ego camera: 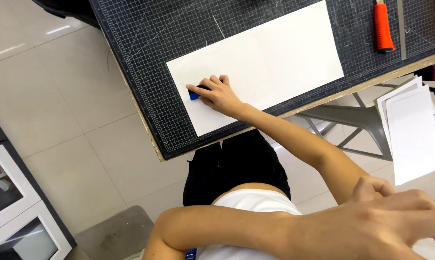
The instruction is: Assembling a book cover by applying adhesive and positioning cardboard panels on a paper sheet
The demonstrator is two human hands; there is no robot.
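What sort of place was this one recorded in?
Probably a craft or framing workshop: a gridded cutting mat covers the table, an orange utility knife lies beside a metal ruler, and picture frames rest on the tiled floor.

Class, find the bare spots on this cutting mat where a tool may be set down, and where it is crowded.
Bare mat lies left of the white sheet, and a strip between the sheet and the orange knife. Crowded: the top right corner, knife beside steel ruler, and the sheet's left end under the right hand holding a blue block.
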